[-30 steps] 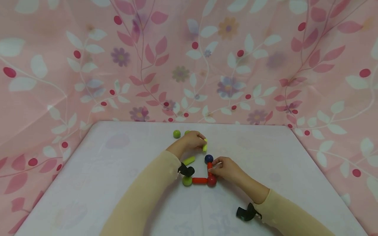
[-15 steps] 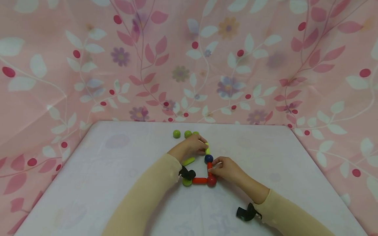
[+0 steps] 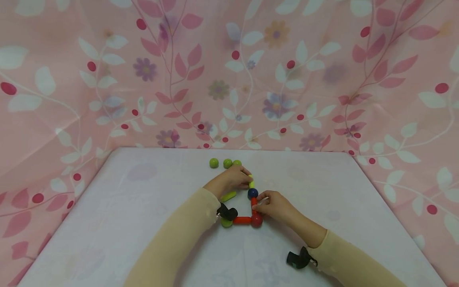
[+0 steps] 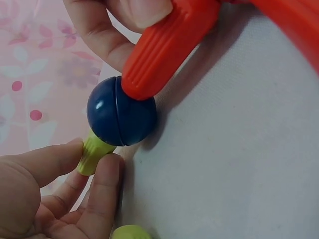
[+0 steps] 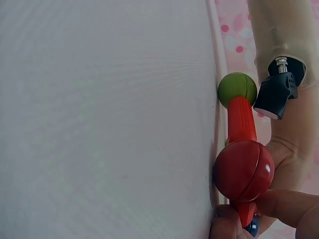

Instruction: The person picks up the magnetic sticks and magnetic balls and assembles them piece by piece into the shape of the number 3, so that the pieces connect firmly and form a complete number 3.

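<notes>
A: What sits nearest you on the white table?

B: The black right wrist camera, at 4 o'clock from the red ball. From that ball a crosswise red stick runs to 9 o'clock and meets a green ball, partly covered by your left wrist camera.

A: And your right hand?

B: At 2 o'clock from the red ball, its thumb and fingers pinching the gripped red stick, which points to 12 o'clock and joins the blue ball.

A: Your left hand?

B: Apart from the right, between 10 and 11 o'clock from the blue ball. It pinches a yellow-green stick between thumb and fingers, on the ball's 12 o'clock side. The left wrist view shows the stick's end against the ball; you cannot tell whether it is fully seated.

A: Farther out?

B: A loose stick, also yellow-green, lies at 9 o'clock from the blue ball, near your left wrist. Beyond, toward 11 o'clock, are three loose green balls, two close together and one farther toward 9 o'clock. Behind the table hangs a pink flowered cloth.
</notes>
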`<state>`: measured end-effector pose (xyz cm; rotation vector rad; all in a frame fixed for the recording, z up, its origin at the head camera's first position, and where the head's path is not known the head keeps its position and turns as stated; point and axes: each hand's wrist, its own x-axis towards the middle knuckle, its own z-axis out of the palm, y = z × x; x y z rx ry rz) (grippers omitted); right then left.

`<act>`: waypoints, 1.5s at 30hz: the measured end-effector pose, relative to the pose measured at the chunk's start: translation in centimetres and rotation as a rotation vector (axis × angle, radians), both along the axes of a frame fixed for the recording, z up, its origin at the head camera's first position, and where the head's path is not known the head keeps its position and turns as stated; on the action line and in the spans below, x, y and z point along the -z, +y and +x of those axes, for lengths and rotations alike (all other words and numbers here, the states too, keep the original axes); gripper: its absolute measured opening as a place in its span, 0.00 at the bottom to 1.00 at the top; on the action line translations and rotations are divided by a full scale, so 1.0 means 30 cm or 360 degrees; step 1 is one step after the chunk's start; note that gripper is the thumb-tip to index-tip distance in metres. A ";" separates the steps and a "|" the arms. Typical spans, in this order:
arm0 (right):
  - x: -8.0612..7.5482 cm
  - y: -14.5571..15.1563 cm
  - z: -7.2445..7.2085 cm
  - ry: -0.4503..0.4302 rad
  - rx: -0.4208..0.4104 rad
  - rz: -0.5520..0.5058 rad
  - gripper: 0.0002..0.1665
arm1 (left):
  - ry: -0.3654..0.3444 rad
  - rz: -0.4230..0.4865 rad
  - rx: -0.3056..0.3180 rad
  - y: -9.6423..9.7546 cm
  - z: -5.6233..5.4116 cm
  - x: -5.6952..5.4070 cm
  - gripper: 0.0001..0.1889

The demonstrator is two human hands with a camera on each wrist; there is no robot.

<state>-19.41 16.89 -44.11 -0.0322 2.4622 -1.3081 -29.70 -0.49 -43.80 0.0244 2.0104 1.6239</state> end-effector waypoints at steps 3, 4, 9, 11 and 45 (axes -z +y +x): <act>-0.002 -0.001 0.001 0.0000 -0.0006 -0.0007 0.18 | 0.0004 0.0004 0.0021 -0.008 0.004 0.000 0.12; -0.003 -0.002 0.002 0.0003 -0.0006 -0.0005 0.18 | 0.0002 0.0009 0.0029 -0.010 0.005 0.001 0.13; -0.003 -0.002 0.004 0.0011 0.0002 0.0013 0.17 | -0.0015 0.0033 0.0053 -0.015 0.007 0.000 0.14; -0.002 -0.002 0.004 0.0009 0.0002 0.0016 0.17 | -0.0021 0.0038 0.0054 -0.016 0.007 0.000 0.14; 0.001 0.004 0.007 -0.0008 -0.0024 -0.0013 0.18 | -0.0062 0.0034 0.0022 -0.027 0.013 -0.001 0.16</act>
